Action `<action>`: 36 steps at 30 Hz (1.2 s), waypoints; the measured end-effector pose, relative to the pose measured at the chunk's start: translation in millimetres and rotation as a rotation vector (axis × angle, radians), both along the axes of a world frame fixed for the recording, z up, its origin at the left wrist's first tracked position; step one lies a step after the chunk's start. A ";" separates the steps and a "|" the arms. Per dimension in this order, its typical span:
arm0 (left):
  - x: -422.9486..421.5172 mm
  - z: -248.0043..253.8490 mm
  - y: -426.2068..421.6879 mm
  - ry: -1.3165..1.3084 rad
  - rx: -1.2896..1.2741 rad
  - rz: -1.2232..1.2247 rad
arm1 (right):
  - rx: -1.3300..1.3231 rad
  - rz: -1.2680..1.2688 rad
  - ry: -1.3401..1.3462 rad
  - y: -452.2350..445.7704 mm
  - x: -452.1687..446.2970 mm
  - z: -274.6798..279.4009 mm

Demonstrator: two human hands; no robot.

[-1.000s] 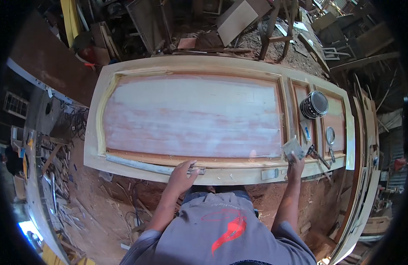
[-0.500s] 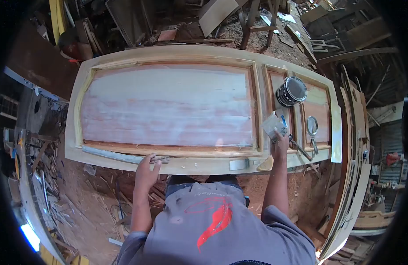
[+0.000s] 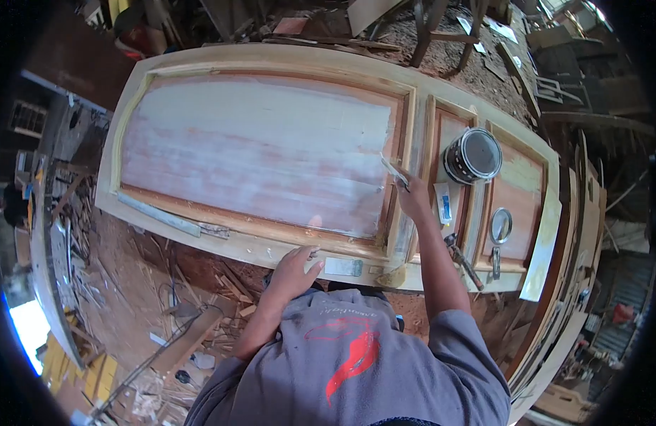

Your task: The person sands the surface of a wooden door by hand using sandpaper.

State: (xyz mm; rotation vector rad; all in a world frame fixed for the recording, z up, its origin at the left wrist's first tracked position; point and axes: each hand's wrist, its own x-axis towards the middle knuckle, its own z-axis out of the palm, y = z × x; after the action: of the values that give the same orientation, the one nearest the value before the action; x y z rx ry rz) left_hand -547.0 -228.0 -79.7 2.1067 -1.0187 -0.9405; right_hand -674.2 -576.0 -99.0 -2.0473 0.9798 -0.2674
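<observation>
A panelled wooden door (image 3: 260, 252) lies flat in front of me, its large panel (image 3: 250, 142) smeared with whitish filler over reddish wood. My right hand (image 3: 415, 201) is closed on a thin flat scraper (image 3: 393, 169), held at the right end of that panel. Whether the blade touches the surface I cannot tell. On the near rail, my left hand (image 3: 294, 273) rests with fingers stretched and thumb apart, holding nothing visible. Just right of it lies a flat pale rectangular piece (image 3: 343, 266). A dark can (image 3: 473, 156) stands on the door beyond my right hand.
A round lid (image 3: 500, 225), a hammer-like tool (image 3: 466, 265) and a white-and-blue packet (image 3: 443, 202) lie on the door's right part. A long grey strip (image 3: 159, 215) lies along the near left edge. Boards (image 3: 566, 263) lean at the right; wood scraps litter the ground.
My right hand has moved up and left from beside the can to the large panel, with the scraper. My left hand has shifted right along the near rail. The camera view has turned slightly.
</observation>
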 end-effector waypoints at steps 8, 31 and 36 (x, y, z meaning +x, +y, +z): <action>-1.2 1.4 37.2 -0.022 0.053 0.194 | -0.495 0.238 0.038 4.9 37.0 -75.4; 60.8 -2.0 108.7 -0.002 0.023 0.251 | -0.251 0.254 0.390 -30.1 74.8 -18.2; 64.0 -0.3 109.0 0.072 0.050 0.260 | -0.210 0.354 0.450 -15.8 67.8 -21.3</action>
State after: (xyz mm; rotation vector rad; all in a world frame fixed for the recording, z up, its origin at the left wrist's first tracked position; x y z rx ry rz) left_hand -483.0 -119.1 -80.0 2.1659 -0.6714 -0.9115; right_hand -606.4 -591.8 -120.3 -2.4905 0.8491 0.3032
